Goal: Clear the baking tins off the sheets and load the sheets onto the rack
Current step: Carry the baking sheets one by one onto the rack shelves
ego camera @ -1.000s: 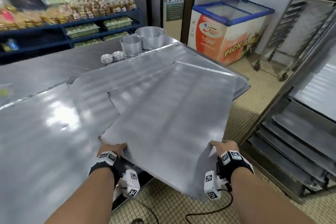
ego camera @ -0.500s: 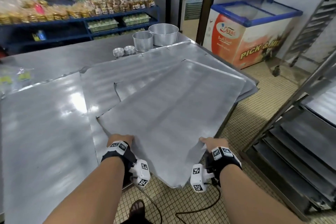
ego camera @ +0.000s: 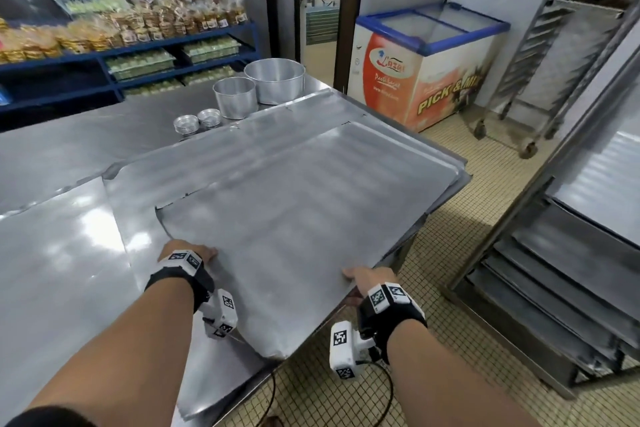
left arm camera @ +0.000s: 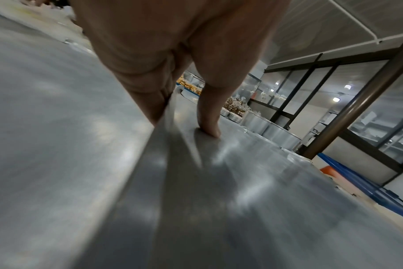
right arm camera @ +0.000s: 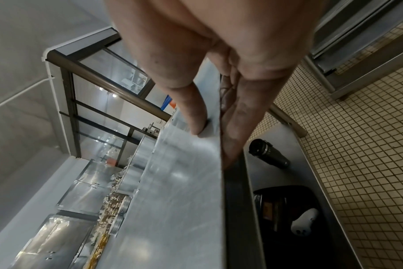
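Observation:
A large bare metal baking sheet lies skewed on top of other sheets on the steel table, its near corner hanging past the table edge. My left hand pinches its near left edge, thumb on top and fingers underneath. My right hand pinches the near right edge the same way. Two round baking tins and small fluted tins stand on the table at the far end, off the sheets. The rack with sheets in its lower slots stands to the right.
Another sheet lies on the left of the table. A chest freezer stands beyond the table and a second wheeled rack at far right. Blue shelves with packaged goods line the back. A flask and bag sit under the table.
The held sheet has slid back over the stack and turned, so less of it overhangs the table's edge. Both hands keep their grip on its near edge.

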Motion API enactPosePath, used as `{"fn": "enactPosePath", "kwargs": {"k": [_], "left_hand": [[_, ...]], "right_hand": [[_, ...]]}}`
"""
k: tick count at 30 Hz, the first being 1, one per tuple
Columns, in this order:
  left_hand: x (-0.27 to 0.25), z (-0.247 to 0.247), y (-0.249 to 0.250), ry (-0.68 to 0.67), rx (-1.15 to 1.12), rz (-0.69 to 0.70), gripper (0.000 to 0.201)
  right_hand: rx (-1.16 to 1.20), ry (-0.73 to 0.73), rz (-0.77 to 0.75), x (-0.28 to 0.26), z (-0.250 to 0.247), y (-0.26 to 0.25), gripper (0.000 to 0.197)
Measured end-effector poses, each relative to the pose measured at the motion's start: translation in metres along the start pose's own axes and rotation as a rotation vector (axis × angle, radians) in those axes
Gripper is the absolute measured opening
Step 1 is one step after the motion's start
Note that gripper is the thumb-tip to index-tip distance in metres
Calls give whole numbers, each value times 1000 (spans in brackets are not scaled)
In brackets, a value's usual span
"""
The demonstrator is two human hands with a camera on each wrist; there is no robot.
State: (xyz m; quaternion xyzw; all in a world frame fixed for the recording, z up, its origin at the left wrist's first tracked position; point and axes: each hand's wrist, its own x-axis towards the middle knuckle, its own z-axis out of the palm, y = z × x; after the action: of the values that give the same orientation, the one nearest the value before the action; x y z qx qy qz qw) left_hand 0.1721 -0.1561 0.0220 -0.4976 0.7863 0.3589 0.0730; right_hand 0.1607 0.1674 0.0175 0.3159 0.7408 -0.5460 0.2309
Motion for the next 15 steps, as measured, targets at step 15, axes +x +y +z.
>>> {"fn": "enactPosePath", "kwargs": {"k": [15], "left_hand": [[81,22,37,-148,67,125,58]], "right_hand": [[-34,205,18,203,62,52,103]]}}
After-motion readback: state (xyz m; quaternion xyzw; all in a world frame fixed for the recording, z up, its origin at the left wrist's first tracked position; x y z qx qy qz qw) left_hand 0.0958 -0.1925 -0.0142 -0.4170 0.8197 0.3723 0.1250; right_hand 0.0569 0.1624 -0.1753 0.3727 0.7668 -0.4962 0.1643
